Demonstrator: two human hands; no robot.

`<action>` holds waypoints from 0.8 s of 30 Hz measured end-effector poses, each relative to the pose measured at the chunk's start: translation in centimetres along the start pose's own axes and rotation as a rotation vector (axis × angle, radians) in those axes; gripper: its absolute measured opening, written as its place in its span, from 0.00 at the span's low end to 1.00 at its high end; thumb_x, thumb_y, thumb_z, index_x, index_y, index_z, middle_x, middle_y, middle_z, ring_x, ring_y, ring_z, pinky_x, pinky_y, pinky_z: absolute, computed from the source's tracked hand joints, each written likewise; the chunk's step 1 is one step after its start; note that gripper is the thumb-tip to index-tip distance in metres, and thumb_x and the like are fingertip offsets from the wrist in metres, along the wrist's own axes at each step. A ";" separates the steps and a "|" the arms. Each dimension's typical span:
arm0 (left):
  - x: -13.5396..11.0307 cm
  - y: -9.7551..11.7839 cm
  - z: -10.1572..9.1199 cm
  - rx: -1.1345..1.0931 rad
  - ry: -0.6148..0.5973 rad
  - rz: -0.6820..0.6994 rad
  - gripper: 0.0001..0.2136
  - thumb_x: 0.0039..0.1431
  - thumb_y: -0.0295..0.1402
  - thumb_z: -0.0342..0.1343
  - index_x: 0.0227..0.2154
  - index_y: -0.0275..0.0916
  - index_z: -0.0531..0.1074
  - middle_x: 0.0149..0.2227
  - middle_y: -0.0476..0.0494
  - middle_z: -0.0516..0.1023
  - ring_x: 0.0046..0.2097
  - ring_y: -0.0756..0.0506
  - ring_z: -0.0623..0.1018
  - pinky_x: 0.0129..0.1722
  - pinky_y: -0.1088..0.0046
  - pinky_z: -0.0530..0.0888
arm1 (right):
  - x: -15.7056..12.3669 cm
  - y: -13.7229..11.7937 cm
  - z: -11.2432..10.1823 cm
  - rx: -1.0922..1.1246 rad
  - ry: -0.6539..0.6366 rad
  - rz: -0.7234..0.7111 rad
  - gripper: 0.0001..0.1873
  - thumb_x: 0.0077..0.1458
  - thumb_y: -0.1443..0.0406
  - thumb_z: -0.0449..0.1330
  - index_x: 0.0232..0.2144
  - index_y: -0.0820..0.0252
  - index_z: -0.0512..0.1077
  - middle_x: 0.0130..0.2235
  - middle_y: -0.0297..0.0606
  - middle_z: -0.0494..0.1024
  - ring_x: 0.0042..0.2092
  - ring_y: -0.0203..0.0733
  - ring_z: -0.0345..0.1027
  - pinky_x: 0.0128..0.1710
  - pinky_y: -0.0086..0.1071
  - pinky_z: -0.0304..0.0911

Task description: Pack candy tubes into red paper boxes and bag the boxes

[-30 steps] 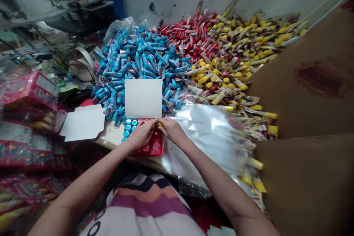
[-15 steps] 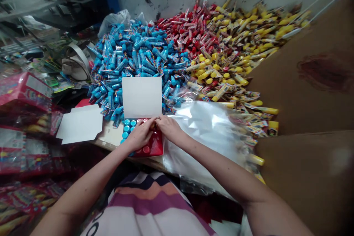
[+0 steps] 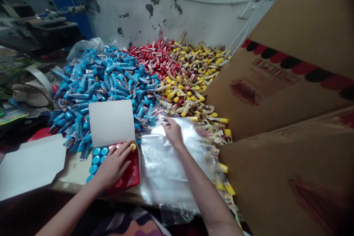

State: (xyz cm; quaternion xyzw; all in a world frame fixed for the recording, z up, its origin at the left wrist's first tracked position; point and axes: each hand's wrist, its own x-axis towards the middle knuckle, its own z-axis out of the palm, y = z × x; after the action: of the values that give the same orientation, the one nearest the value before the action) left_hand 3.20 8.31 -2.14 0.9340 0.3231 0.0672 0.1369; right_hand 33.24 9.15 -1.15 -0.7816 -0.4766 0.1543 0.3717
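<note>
My left hand (image 3: pixel 115 163) lies over an open red box (image 3: pixel 134 169) with its fingers stretched out, the tips by a yellow-capped tube (image 3: pixel 133 147) in the far right corner. Blue-capped tubes (image 3: pixel 96 160) stand upright along the box's left side, and pinkish-red caps show beside the fingers. The box's white lid (image 3: pixel 112 122) stands raised at the back. Over a stack of clear plastic bags (image 3: pixel 163 166) hovers my right hand (image 3: pixel 173 131), its fingers loosely apart and nothing visible in them, close to the yellow tubes.
Behind the box spread heaps of blue tubes (image 3: pixel 110 77), red tubes (image 3: pixel 156 57) and yellow tubes (image 3: pixel 199 59). Large cardboard boxes (image 3: pixel 265 125) wall off the right side. A flat white carton flap (image 3: pixel 33 166) lies at the left. A peeling wall (image 3: pixel 138 11) stands at the back.
My right hand has left the box and moved right, over the plastic bags. My left hand has stayed at the box, its fingers now spread. The view has swung right and up.
</note>
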 end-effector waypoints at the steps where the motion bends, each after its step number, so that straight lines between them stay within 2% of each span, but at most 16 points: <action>1: -0.1 0.0 0.2 0.014 0.006 -0.002 0.25 0.66 0.33 0.43 0.65 0.46 0.50 0.67 0.39 0.55 0.64 0.41 0.62 0.61 0.54 0.61 | 2.0 1.3 -1.4 -0.038 0.091 0.063 0.18 0.56 0.64 0.55 0.48 0.61 0.71 0.47 0.45 0.76 0.41 0.41 0.72 0.44 0.34 0.65; 3: -0.2 -0.1 0.4 0.038 0.012 -0.008 0.26 0.66 0.34 0.43 0.66 0.47 0.49 0.67 0.41 0.55 0.65 0.40 0.62 0.61 0.55 0.61 | 5.8 3.6 -3.7 -0.109 0.238 0.198 0.23 0.56 0.64 0.52 0.53 0.68 0.65 0.51 0.56 0.72 0.47 0.48 0.69 0.47 0.40 0.62; 6: -0.2 0.0 0.6 0.058 0.011 -0.017 0.26 0.66 0.33 0.43 0.66 0.48 0.48 0.67 0.42 0.54 0.65 0.40 0.62 0.60 0.56 0.63 | 9.7 5.5 -4.9 -0.170 0.310 0.351 0.27 0.52 0.63 0.58 0.52 0.72 0.64 0.45 0.62 0.74 0.45 0.54 0.69 0.44 0.42 0.62; 9: 0.1 0.1 0.4 0.036 0.007 -0.016 0.25 0.65 0.33 0.44 0.65 0.47 0.51 0.67 0.42 0.56 0.64 0.40 0.63 0.60 0.56 0.64 | 11.1 5.9 -4.3 -0.189 0.288 0.371 0.26 0.50 0.64 0.60 0.50 0.73 0.66 0.39 0.59 0.76 0.42 0.55 0.71 0.41 0.41 0.62; 11: 0.2 0.2 -0.3 -0.014 0.015 -0.023 0.24 0.65 0.33 0.44 0.64 0.45 0.54 0.66 0.41 0.57 0.64 0.40 0.63 0.60 0.56 0.64 | 10.4 5.6 -3.7 -0.192 0.266 0.334 0.25 0.53 0.64 0.56 0.52 0.72 0.65 0.41 0.57 0.76 0.43 0.53 0.70 0.42 0.40 0.62; 13: 0.0 0.2 -1.4 -0.079 0.037 -0.055 0.22 0.65 0.33 0.44 0.62 0.43 0.58 0.65 0.39 0.59 0.63 0.40 0.64 0.60 0.56 0.64 | 8.3 5.1 -3.3 -0.147 0.232 0.250 0.27 0.56 0.63 0.52 0.57 0.69 0.61 0.46 0.54 0.73 0.45 0.50 0.68 0.42 0.39 0.64; 15: -0.6 0.1 -2.7 -0.131 0.054 -0.113 0.21 0.66 0.33 0.44 0.61 0.40 0.59 0.65 0.37 0.60 0.63 0.40 0.64 0.60 0.56 0.63 | 4.8 4.1 -3.0 -0.004 0.162 0.096 0.30 0.58 0.60 0.50 0.61 0.64 0.58 0.50 0.49 0.70 0.44 0.46 0.68 0.40 0.37 0.67; 17: -1.4 0.0 -3.6 -0.142 0.036 -0.178 0.21 0.66 0.34 0.43 0.60 0.40 0.60 0.64 0.36 0.61 0.64 0.40 0.63 0.60 0.55 0.62 | 0.4 2.3 -2.8 0.176 0.002 -0.074 0.29 0.59 0.57 0.50 0.62 0.57 0.59 0.49 0.45 0.69 0.37 0.41 0.69 0.37 0.36 0.69; 19: -2.4 0.1 -4.1 -0.126 -0.002 -0.238 0.20 0.67 0.35 0.43 0.60 0.40 0.61 0.65 0.37 0.60 0.65 0.39 0.61 0.61 0.51 0.60 | -4.2 0.0 -2.5 0.207 -0.214 -0.211 0.24 0.59 0.56 0.54 0.56 0.55 0.67 0.44 0.41 0.72 0.35 0.39 0.69 0.38 0.35 0.69; 21: -3.3 0.3 -4.0 -0.106 -0.041 -0.261 0.20 0.66 0.36 0.45 0.60 0.41 0.62 0.65 0.37 0.59 0.65 0.38 0.60 0.61 0.49 0.57 | -8.0 -2.6 -1.8 0.216 -0.444 -0.323 0.17 0.61 0.58 0.54 0.50 0.54 0.72 0.41 0.38 0.75 0.37 0.39 0.71 0.40 0.34 0.68; 22: -3.8 0.5 -3.9 -0.097 -0.055 -0.258 0.20 0.66 0.37 0.45 0.60 0.42 0.62 0.66 0.37 0.58 0.66 0.38 0.60 0.62 0.49 0.56 | -9.4 -3.7 -1.2 0.186 -0.512 -0.352 0.14 0.61 0.59 0.54 0.47 0.55 0.73 0.40 0.38 0.76 0.38 0.40 0.71 0.41 0.33 0.68; 24: -4.4 0.8 -3.4 -0.082 -0.069 -0.243 0.21 0.66 0.39 0.47 0.60 0.44 0.61 0.66 0.38 0.58 0.66 0.38 0.60 0.62 0.50 0.56 | -11.0 -5.5 0.5 0.068 -0.554 -0.379 0.10 0.61 0.61 0.55 0.41 0.58 0.73 0.38 0.39 0.76 0.40 0.41 0.71 0.43 0.33 0.67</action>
State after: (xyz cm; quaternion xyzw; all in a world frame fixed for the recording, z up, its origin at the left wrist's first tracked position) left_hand -0.45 5.70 1.22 0.8833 0.4260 0.0310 0.1932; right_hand 23.97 1.37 1.24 -0.5946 -0.6909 0.3048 0.2761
